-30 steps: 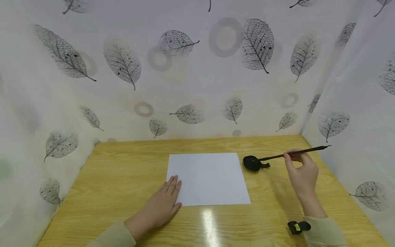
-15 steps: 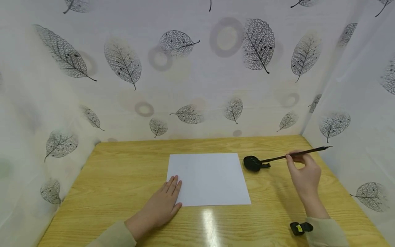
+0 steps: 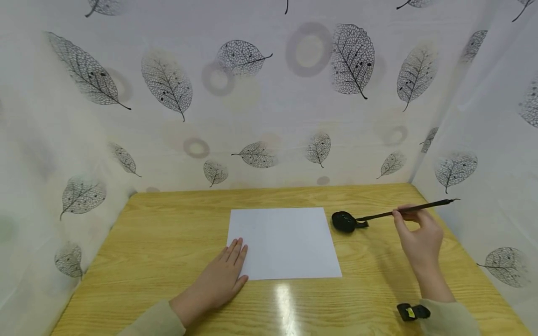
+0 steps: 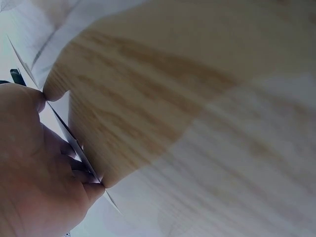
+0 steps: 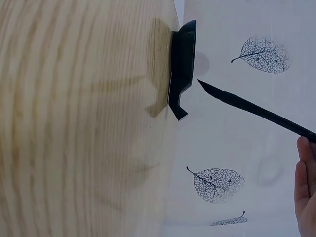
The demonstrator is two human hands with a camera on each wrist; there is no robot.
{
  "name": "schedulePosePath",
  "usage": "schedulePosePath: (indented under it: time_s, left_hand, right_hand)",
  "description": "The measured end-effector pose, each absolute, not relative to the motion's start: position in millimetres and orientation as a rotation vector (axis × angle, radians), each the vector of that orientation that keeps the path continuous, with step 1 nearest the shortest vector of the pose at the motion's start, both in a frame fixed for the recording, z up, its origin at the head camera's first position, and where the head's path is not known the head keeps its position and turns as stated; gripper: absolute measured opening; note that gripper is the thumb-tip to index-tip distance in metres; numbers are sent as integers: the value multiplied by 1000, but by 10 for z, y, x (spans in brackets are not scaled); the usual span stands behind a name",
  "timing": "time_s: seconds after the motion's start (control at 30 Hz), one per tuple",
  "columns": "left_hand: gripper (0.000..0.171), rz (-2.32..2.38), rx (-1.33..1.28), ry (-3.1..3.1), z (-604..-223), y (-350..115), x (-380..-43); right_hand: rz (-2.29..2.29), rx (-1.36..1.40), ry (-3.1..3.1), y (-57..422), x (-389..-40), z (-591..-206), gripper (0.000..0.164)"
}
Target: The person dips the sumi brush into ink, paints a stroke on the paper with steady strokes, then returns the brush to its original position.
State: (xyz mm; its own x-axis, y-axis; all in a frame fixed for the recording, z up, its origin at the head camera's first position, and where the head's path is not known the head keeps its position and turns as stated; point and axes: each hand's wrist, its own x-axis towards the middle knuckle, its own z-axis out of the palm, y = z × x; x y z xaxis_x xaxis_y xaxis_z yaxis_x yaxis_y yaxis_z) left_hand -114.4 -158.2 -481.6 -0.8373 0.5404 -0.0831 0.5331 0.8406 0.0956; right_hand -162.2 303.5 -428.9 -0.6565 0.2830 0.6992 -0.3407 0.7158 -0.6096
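White paper (image 3: 290,247) lies flat mid-table; its far, right and near edges are straight, its left near corner lies under the left hand (image 3: 218,280). That hand is palm down, fingers straight and slightly parted, gripping nothing.

Wood runs well out to the left of the sheet. A narrower band separates its right edge from a small black dish (image 3: 343,221); more wood lies between dish and the table's right edge. Far side: a thin strip of wood, then patterned cloth (image 3: 277,121). Cloth also stands along the left and right edges.

Right hand (image 3: 422,238) raised off the wood, right of the dish, thumb and fingers pinching a brush (image 3: 426,206) partway along its shaft. Brush slants, pointed tip left toward the dish; right wrist view shows the tip just apart from it. Other end, with a thin curl, shows against the right cloth.

Materials: table (image 3: 168,238) yellow, wavy grain, glossy, with a bright glare streak nearside of the paper. Dish dark, rounded, with a short flared stub on its right. Brush slim, dark brown to black. Cloth pale, printed with veined skeleton leaves and faint rings. Sleeves (image 3: 449,317) beige; small black strap piece (image 3: 414,312) at the right cuff.
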Motion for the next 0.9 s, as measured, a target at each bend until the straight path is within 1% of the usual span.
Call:
schedulePosePath:
  time_s: [0.4, 0.9]
  left_hand:
    - [71, 107, 843, 2910, -4846, -1584, -1154]
    - [72, 90, 821, 2908, -4793, -1573, -1138]
  right_hand:
    - [828, 41, -2117, 3023, -1602, -4286, 15]
    - [922, 26, -2096, 2987, -1627, -4335, 15]
